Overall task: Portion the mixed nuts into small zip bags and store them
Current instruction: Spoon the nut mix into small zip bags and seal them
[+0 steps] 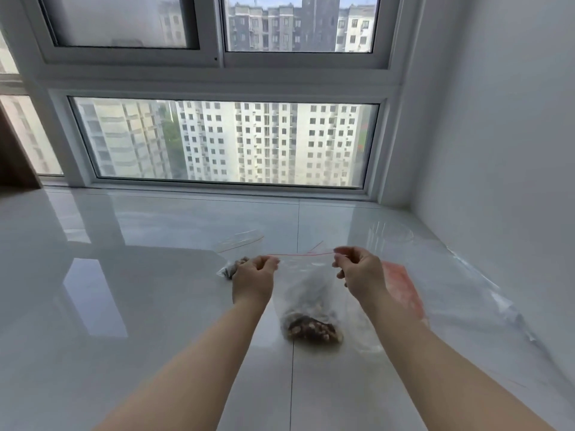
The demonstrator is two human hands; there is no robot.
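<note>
Taking the held zip bag (306, 293) as the landmark: off its left side, partly behind the left hand (253, 275), a smaller bag of nuts (231, 269) lies on the glossy white surface (93, 275), and the left hand's curled fingers pinch the bag's top-left corner. The red seal strip (298, 254) runs level from that pinch across to the right hand (361, 270), which pinches the top-right corner, so the bag hangs between the two with the mixed nuts (312, 329) sunk to its bottom, at or just above the surface. Both hands sit equally near the seal, so closing it looks like a matter of running fingers along that left-right line; right of the bag lies a reddish packet (401, 286) and loose clear plastic (473, 293).
</note>
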